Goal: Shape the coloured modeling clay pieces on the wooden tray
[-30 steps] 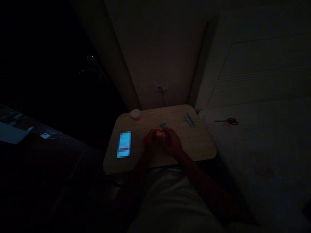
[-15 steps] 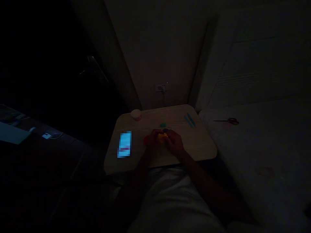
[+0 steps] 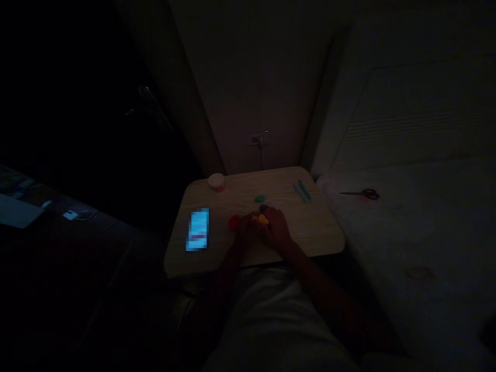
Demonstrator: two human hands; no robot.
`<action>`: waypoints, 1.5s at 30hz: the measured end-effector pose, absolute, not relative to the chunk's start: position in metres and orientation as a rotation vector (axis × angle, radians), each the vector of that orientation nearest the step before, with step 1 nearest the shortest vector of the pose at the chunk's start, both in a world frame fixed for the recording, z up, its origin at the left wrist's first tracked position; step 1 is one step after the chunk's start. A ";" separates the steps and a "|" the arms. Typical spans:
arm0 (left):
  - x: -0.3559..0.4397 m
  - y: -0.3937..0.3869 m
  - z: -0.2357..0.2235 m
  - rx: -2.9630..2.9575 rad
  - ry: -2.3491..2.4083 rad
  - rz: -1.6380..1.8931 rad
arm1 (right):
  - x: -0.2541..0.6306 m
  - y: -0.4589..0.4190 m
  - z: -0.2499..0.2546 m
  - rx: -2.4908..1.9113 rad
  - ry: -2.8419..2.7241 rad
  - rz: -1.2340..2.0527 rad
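The room is very dark. Over the middle of a small wooden table (image 3: pixel 310 232), my left hand (image 3: pixel 245 231) and my right hand (image 3: pixel 276 231) are pressed together around a small orange lump (image 3: pixel 259 219). Both hands have curled fingers on it. A red lump (image 3: pixel 234 222) lies on the table just left of my left hand. A small green lump (image 3: pixel 260 198) lies a little beyond my hands. A dark bit (image 3: pixel 264 207) shows at my right fingertips; I cannot make out what it is.
A lit phone (image 3: pixel 198 229) lies on the table's left part. A small round tub (image 3: pixel 216 182) stands at the far left corner, two blue sticks (image 3: pixel 302 191) at the far right. Scissors (image 3: pixel 362 194) lie on the bed to the right. A wall socket (image 3: pixel 258 138) is behind.
My hands have drawn slightly nearer to me and lower onto the table with the orange lump. The red lump beside my left hand shows more plainly now.
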State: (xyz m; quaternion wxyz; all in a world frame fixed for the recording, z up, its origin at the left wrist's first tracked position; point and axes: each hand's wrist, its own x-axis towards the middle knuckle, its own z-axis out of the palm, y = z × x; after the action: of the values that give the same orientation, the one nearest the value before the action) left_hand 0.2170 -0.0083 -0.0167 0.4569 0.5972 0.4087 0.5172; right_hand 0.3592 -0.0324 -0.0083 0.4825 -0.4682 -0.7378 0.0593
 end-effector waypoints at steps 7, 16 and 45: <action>0.218 -0.004 -0.016 1.509 0.959 1.189 | 0.360 -0.029 -0.010 -1.142 -1.804 0.221; 0.216 -0.004 -0.010 1.543 1.060 1.207 | 0.362 -0.025 -0.022 -1.041 -1.749 0.335; 0.214 -0.003 0.004 1.543 1.084 1.188 | 0.365 -0.037 -0.007 -0.906 -1.440 0.641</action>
State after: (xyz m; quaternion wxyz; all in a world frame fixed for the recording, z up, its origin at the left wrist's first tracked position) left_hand 0.2139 -0.0035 0.0040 0.4406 0.6216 0.4364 0.4786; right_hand 0.3651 -0.0373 -0.0067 0.6147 -0.3930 -0.6248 0.2781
